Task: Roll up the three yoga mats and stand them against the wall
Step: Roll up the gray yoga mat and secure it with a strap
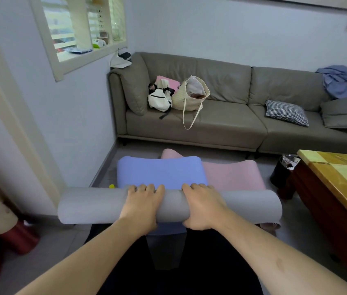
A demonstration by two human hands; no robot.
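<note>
Grey tiled floor [308, 211]: beyond the grip, a blue mat [159, 173] overlapping a pink mat [232, 175]; right of these, a black bin [280, 173].

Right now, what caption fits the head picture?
Both hands grip a rolled grey yoga mat over blue and pink mats.

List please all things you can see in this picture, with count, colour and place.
grey mat: 1, grey, rolled, in both hands
blue mat: 1, blue, flat on floor
pink mat: 1, pink, on floor, partly under blue mat
sofa: 1, grey-brown, along far wall
bags: 2, white and cream, on sofa
cushion: 1, checked, on sofa
clothes: 1 heap, blue, sofa's right end
bin: 1, black, beside table
table: 1, yellow top, right
left hand: 1, grips grey mat
right hand: 1, grips grey mat
</note>
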